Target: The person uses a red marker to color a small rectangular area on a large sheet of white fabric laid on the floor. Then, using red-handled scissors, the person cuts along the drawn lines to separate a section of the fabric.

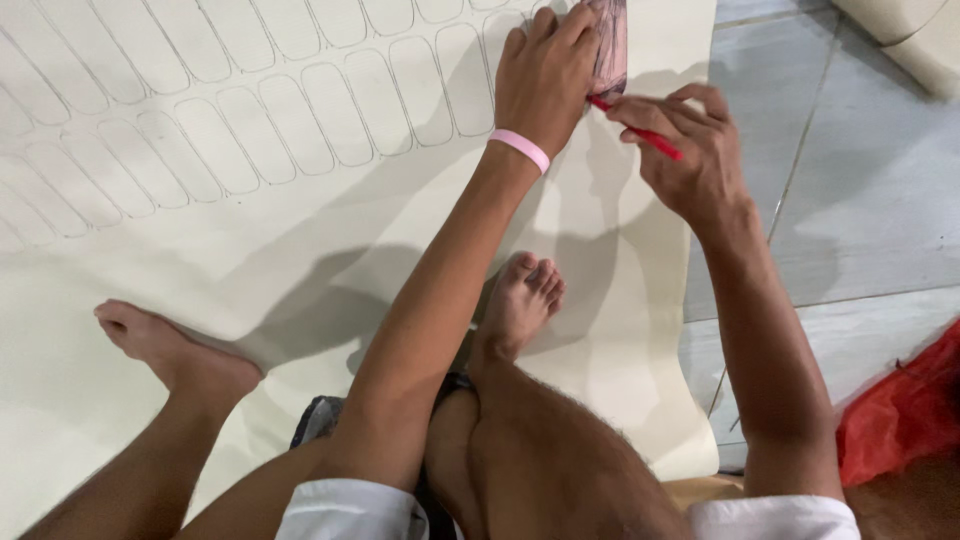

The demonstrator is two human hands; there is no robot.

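A large cream sheet lies spread on the floor, covered at the top with several rows of traced rounded-rectangle outlines. My left hand, with a pink band at the wrist, presses a small pinkish template flat on the sheet near its top right edge. My right hand grips a red pen whose tip touches the template's lower edge. Both hands sit close together at the top of the view.
My bare feet rest on the sheet, one left and one centre. Grey floor tiles lie to the right. A red plastic bag sits at the lower right. A pale object is in the top right corner.
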